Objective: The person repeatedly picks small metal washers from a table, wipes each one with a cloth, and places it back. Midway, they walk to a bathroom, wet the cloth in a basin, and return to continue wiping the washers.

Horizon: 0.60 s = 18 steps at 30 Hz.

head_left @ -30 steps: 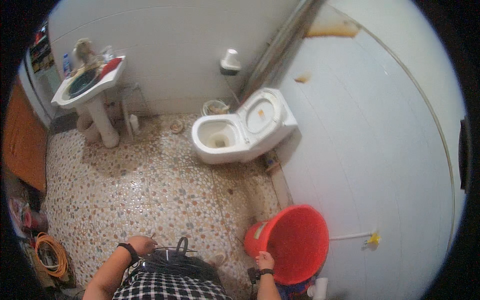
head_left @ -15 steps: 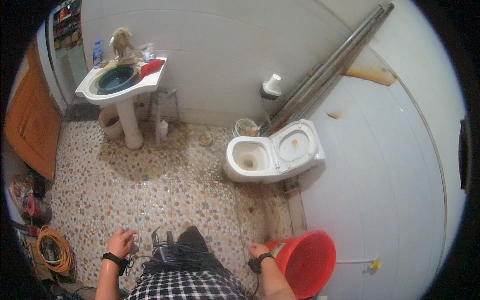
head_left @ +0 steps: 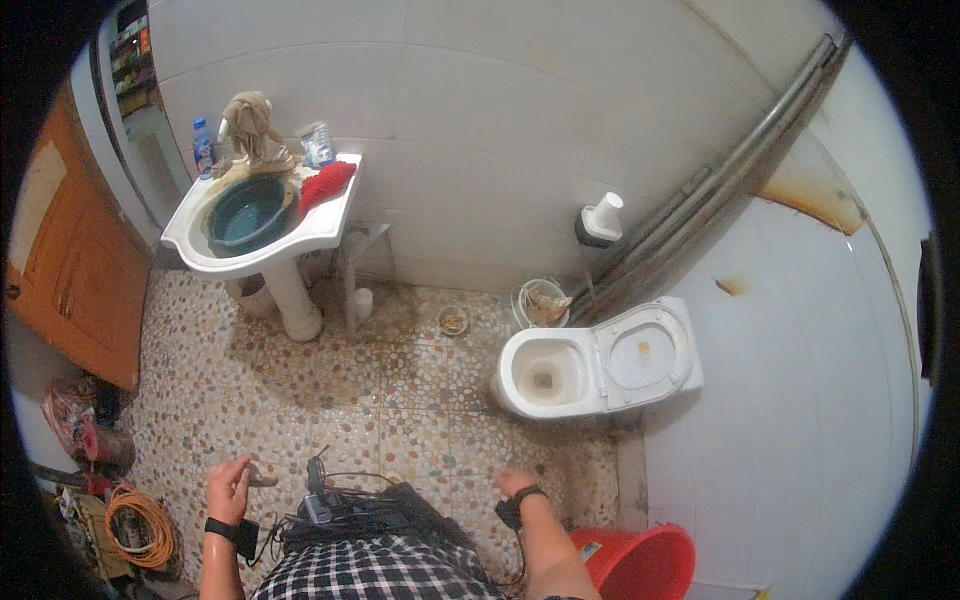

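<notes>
My left hand (head_left: 229, 488) hangs low at the left, its fingers loosely bent and apart with nothing in them. On that wrist is a dark band (head_left: 232, 535). To the right, my right hand (head_left: 516, 483) hangs above the pebbled floor, its fingers blurred, and I see nothing held there. A black wristband (head_left: 518, 505) circles this wrist too. Between the hands, a small device with black cables (head_left: 318, 508) sits at my waist. Nearest to my right forearm is a red bucket (head_left: 640, 560). Ahead stands a white toilet (head_left: 550, 405) with its lid raised.
A white pedestal sink (head_left: 190, 245) holds a dark green basin (head_left: 250, 235); a red cloth (head_left: 327, 183) lies on its rim. Long metal pipes (head_left: 730, 160) lean in the corner. An orange coiled hose (head_left: 140, 528) lies at left, below a wooden door (head_left: 85, 260).
The sink and toilet appear larger and closer, and have shifted right and lower in view. The red bucket has slid toward the lower edge. Both hands stay low and apart.
</notes>
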Each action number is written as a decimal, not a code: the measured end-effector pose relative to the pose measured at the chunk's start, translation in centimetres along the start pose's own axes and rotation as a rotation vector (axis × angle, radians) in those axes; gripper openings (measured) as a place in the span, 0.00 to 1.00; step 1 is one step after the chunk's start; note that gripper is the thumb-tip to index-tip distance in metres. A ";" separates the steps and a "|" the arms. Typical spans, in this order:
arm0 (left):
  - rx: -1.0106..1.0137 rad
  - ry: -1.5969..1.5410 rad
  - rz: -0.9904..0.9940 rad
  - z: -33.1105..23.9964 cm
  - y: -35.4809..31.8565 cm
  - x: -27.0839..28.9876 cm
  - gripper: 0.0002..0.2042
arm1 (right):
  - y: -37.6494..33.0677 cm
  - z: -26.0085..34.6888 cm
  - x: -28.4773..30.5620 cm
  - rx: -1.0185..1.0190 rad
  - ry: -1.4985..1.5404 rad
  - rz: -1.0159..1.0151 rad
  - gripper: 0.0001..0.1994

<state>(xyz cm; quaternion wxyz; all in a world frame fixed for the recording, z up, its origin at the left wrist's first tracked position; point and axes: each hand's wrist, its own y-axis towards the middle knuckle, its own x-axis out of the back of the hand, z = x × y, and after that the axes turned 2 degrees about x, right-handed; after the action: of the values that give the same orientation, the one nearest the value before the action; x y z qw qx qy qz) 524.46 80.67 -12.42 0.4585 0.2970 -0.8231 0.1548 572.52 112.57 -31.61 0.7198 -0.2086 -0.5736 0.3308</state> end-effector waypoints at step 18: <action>-0.345 -0.306 0.131 1.5 25.2 13.4 0.15 | -1.2 59.5 15.4 1.560 0.162 -0.001 0.40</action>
<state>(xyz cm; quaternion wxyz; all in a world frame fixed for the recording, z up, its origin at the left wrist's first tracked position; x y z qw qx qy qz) 502.20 94.74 -1.45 0.3612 0.1804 -0.9148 -0.0054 517.34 118.02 -5.02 0.6982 0.3341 -0.1212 0.6214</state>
